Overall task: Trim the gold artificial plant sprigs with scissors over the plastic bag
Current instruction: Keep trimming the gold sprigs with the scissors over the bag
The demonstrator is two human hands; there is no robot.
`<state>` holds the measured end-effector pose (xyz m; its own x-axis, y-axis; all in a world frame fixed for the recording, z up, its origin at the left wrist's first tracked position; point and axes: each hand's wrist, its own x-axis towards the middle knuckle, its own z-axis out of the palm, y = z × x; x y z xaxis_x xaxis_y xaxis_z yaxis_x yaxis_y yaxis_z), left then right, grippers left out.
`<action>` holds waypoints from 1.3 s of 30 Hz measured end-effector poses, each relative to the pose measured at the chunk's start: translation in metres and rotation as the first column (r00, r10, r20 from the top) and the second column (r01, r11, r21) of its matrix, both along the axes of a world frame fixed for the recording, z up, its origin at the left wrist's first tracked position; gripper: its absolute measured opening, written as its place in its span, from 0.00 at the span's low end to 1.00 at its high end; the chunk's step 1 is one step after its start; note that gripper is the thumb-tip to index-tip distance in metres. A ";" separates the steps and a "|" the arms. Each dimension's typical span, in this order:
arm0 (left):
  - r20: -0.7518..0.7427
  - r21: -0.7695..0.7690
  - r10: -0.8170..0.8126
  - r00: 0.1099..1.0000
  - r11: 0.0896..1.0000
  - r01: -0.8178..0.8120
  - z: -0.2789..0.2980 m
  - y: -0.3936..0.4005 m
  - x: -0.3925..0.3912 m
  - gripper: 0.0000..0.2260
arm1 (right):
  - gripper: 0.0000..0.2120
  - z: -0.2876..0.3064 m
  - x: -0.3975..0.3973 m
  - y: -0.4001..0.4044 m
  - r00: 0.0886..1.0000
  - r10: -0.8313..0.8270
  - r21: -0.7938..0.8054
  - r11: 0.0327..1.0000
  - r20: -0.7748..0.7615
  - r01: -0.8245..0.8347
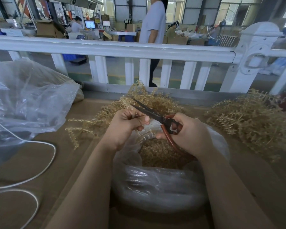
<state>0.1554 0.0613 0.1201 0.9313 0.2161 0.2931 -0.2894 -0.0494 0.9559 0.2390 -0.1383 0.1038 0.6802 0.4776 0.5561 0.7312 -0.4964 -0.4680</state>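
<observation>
Nearest the camera, two bare forearms reach over the open plastic bag [158, 182], part-filled with gold trimmings. The left hand [127, 124] pinches a gold sprig [92, 119] near its stem, the branches trailing out to its left. The right hand [188, 133] grips red-handled scissors [155, 115], whose dark blades stand slightly parted just above the left fingers. The sprig looks light, springy and beaded, probably brittle plastic; it is best held close to the cut. More sprigs [248, 118] are heaped on the table [64, 162] right of the right hand.
</observation>
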 end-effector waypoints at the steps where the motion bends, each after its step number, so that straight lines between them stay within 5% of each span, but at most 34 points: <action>1: -0.004 0.019 -0.007 1.000 1.000 0.007 0.000 0.000 0.000 0.08 | 0.27 0.000 0.001 0.000 1.000 -0.013 -0.014 1.000 0.007 0.013; 17: -0.029 0.060 -0.085 0.996 0.994 0.087 -0.001 -0.002 -0.002 0.05 | 0.35 0.004 -0.003 0.001 1.000 0.012 -0.018 1.000 -0.016 -0.012; 24: 0.008 -0.250 -0.121 0.993 0.961 0.119 0.003 0.001 -0.003 0.04 | 0.22 -0.001 0.002 0.000 0.998 -0.054 -0.038 0.998 -0.026 0.052; 28: 0.028 -0.242 -0.113 0.993 0.963 0.117 0.003 0.001 -0.004 0.03 | 0.26 -0.001 0.003 -0.002 0.998 -0.052 -0.020 0.998 -0.047 0.051; 33: 0.039 -0.231 -0.086 0.996 0.969 0.093 0.002 0.001 -0.003 0.05 | 0.13 -0.005 0.005 -0.001 0.999 -0.045 -0.018 0.999 -0.005 0.045; 39: 0.045 -0.230 -0.033 0.998 0.972 0.042 0.003 0.000 -0.003 0.04 | 0.21 -0.004 0.003 -0.001 0.998 -0.057 -0.003 0.998 0.006 0.058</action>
